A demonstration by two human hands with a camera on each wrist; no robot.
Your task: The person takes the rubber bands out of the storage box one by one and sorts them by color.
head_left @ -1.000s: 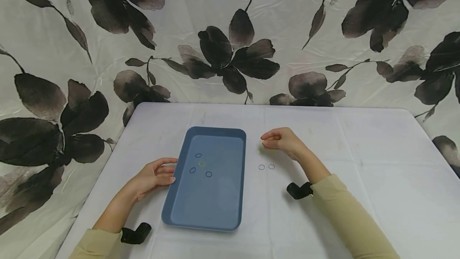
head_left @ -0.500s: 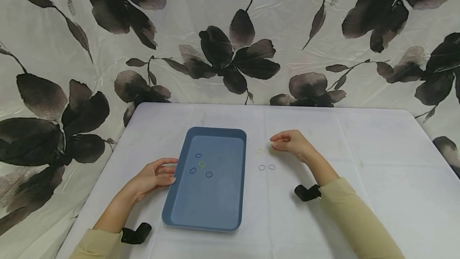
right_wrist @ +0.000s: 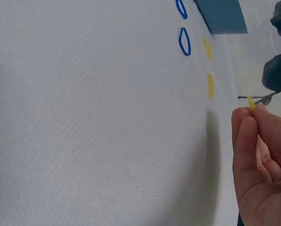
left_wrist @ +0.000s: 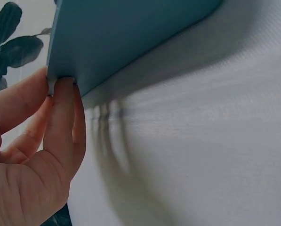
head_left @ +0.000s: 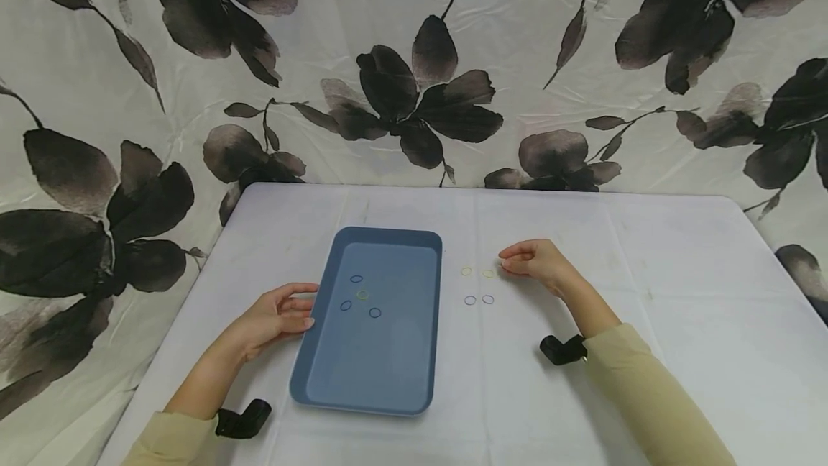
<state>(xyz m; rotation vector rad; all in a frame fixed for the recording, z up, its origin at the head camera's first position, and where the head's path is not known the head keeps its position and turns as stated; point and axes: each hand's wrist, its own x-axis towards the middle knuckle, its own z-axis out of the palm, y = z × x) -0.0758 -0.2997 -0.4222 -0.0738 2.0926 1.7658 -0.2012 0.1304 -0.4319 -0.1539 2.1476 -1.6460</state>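
My left hand grips the left rim of a blue tray, thumb and fingers on either side of it in the left wrist view. Three blue rubber bands and one yellow rubber band lie inside the tray. In the right wrist view, the thumb and fingertips of my right hand pinch a yellow rubber band, mostly hidden. That hand hovers right of two yellow rubber bands on the table. Two blue rubber bands lie nearer me, one of them the right-hand blue rubber band.
A white cloth covers the table. Behind it hangs a floral curtain. Black wrist-worn devices stick out under both forearms, the right device low over the cloth.
My right hand has moved right, away from the tray, and both yellow rubber bands on the table now show from above. The left hand and tray stay in place.
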